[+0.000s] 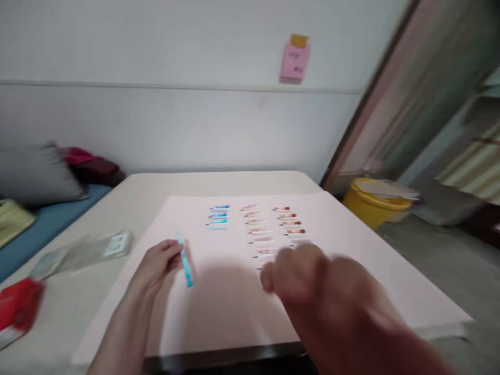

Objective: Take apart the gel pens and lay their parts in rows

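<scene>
My left hand pinches a small blue tube above a pale pink sheet spread on the table. My right hand is close to the camera and smeared by motion, so its fingers cannot be read. It hovers over the near end of the middle row of small pink-capped tubes. A short row of blue tubes lies to the left, and a third row of brown-capped tubes lies to the right.
A clear plastic bag with a white card lies on the beige table at left, and a red packet sits nearer. A yellow bucket stands on the floor at right. Cushions rest on a blue mat.
</scene>
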The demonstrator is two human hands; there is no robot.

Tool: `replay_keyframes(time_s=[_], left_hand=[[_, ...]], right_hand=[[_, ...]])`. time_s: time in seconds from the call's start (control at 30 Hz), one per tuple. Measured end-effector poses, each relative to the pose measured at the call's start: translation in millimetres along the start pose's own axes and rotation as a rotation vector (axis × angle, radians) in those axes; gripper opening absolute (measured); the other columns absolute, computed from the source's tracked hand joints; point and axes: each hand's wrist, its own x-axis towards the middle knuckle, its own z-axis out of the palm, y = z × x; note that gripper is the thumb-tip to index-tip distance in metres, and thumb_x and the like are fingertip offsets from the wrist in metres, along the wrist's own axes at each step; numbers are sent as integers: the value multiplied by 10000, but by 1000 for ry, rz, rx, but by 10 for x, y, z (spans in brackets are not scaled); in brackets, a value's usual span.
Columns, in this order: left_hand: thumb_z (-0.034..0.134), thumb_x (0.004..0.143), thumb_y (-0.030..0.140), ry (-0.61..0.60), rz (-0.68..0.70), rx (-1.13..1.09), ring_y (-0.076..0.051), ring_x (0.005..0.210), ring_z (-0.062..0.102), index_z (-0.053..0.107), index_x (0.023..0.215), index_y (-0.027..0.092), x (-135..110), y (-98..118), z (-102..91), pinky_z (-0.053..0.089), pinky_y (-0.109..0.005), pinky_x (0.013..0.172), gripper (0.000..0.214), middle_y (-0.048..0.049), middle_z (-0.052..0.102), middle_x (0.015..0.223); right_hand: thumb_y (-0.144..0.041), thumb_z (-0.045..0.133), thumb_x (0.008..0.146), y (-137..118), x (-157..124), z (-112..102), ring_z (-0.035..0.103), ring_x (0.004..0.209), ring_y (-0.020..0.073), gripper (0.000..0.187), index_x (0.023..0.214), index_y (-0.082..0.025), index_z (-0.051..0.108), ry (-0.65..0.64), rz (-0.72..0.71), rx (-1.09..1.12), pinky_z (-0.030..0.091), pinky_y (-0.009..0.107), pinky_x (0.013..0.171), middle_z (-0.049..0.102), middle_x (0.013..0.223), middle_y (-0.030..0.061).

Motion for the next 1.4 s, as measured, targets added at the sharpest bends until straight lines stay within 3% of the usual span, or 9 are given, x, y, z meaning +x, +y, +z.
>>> replay_keyframes(time_s=[0.17, 0.3, 0.53, 0.67, 0.8, 1.1, 1.17, 1.33, 1.4], left_hand=[[738, 597, 227, -30, -15, -224, -54, 497, 516, 555, 734, 139, -114, 64, 192, 414, -145, 484, 245, 10, 570, 587], [714, 640, 236, -50, 17, -238, -60, 544, 531, 550, 722, 140, -144, 9, 227, 404, -135, 479, 207, 8, 561, 607], [684, 700, 268, -103, 68, -238, -111, 744, 610, 615, 857, 138, -162, 15, 226, 464, -165, 587, 215, -65, 647, 828], [626, 764, 231, -144, 50, -466, -217, 991, 608, 582, 1035, 126, -196, 82, 222, 486, -326, 847, 294, -161, 645, 1041], [614, 772, 192, -220, 31, -483, -225, 1000, 608, 597, 968, 113, -225, 52, 300, 474, -339, 885, 212, -169, 653, 1029], [699, 699, 256, -42, 70, -370, -174, 801, 650, 615, 812, 114, -238, -48, 460, 513, -267, 739, 200, -102, 679, 814], [699, 698, 244, -80, 62, -375, -173, 815, 647, 616, 817, 117, -228, -38, 439, 509, -265, 742, 193, -102, 679, 826], [667, 726, 240, -207, 29, -358, -187, 835, 645, 626, 877, 112, -226, -25, 410, 509, -280, 742, 202, -132, 681, 876], [676, 715, 242, -195, 29, -369, -187, 830, 646, 625, 856, 115, -237, -36, 433, 509, -283, 740, 197, -123, 682, 853]], right_hand=[[-353, 574, 787, 1268, 289, 420, 535, 916, 183, 180, 883, -207, 614, 103, 521, 136, 406, 314, 780, 599, 961, 42], [-415, 544, 797, 1804, 130, 572, 577, 753, 154, 264, 871, -167, 595, -11, 821, 334, 426, 281, 662, 599, 854, 47], [-356, 521, 803, 1803, 33, 641, 286, 351, 27, 250, 817, -117, 593, -131, 932, 461, 119, 202, 394, 434, 511, -47], [-346, 487, 812, 1767, 50, 599, 223, 356, 23, 249, 790, -117, 582, -172, 977, 524, 98, 212, 406, 390, 490, -59], [-431, 406, 853, 1694, 54, 599, 211, 365, 47, 312, 846, -161, 561, -276, 954, 548, 122, 222, 409, 364, 486, -70], [-339, 450, 848, 1611, 37, 610, 325, 500, 98, 233, 670, -190, 464, -182, 360, -571, 201, 259, 506, 414, 537, -36], [-354, 446, 845, 1601, 40, 597, 336, 486, 96, 231, 690, -189, 488, -191, 418, -509, 212, 252, 493, 413, 533, -37], [-414, 337, 869, 1595, 73, 548, 257, 380, 74, 313, 832, -174, 534, -313, 731, 133, 194, 228, 405, 358, 498, -64], [-382, 367, 855, 1601, 71, 539, 215, 386, 73, 267, 763, -183, 519, -290, 700, 98, 179, 230, 412, 318, 476, -72]])
